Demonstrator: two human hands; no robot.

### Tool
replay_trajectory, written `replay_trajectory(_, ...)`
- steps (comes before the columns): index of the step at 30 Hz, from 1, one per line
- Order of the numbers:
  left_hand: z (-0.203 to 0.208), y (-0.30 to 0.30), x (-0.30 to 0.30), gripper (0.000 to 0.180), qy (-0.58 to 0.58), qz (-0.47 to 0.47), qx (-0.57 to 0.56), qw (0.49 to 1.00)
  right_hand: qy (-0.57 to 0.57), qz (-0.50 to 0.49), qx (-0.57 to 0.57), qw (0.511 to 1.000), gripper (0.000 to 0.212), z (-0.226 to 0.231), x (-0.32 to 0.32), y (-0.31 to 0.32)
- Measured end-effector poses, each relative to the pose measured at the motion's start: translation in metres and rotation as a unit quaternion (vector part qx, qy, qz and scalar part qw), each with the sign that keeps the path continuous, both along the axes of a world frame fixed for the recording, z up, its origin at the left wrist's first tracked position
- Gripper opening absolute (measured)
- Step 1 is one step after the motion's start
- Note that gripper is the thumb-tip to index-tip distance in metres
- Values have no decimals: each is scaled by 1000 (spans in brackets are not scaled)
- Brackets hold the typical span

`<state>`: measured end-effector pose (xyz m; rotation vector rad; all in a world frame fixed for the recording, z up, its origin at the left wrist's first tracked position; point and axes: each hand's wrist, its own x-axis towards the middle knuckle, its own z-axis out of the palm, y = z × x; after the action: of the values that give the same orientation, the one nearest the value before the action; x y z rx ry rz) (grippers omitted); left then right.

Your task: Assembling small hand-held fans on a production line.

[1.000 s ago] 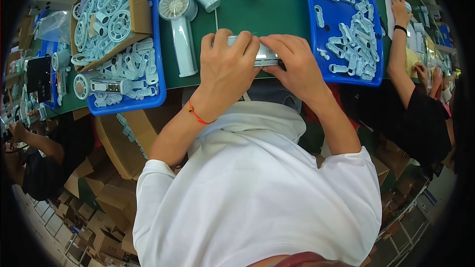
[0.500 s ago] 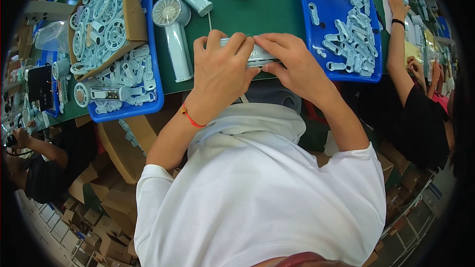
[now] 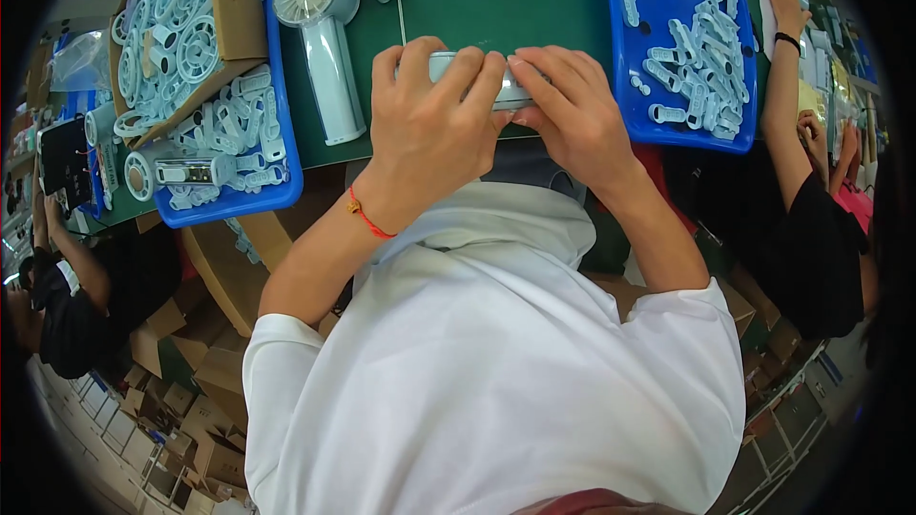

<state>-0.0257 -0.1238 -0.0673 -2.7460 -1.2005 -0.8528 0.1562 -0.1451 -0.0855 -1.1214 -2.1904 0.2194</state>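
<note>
Pale-blue plastic, 1 housing (image 3: 513,95), sits gripped between my left hand (image 3: 434,119) and right hand (image 3: 577,122) at the green table's (image 3: 506,5) near edge; my fingers hide how complete it is. Near left, 1 open-sided fan (image 3: 191,172) looks unfinished. Farther, 1 whole fan (image 3: 331,67) seems assembled. Loose clips (image 3: 698,100) lie unfitted, far right.

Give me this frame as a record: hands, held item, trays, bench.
Left hand: holding pale-blue piece, left side
Right hand: holding same piece, right side
Held item: mostly hidden by fingers
Left tray: blue; cardboard box with ring-shaped parts; small parts loose
Right tray: blue; loose oblong parts
Bench: green; handheld fan left of the hands
</note>
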Motion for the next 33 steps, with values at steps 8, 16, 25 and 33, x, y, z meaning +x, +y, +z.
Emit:
replay_trajectory(8, -2, -2, 7, 33, 91, 42, 21, 995, -42, -33, -91, 994, 54, 15, -8, 2)
replay_trajectory(16, 4, -1, 6, 32, 69, 33, -19, 997, 34, -62, -103, 992, 54, 13, -11, -1)
replay_trajectory(25, 11, -1, 2, 44, 5, 14, -92, 996, -51, -46, -216, 974, 50, 41, -18, 8)
replay_trajectory(33, 8, 2, -1, 47, 15, -12, -77, 997, -20, -16, -168, 985, 52, 32, -10, 6)
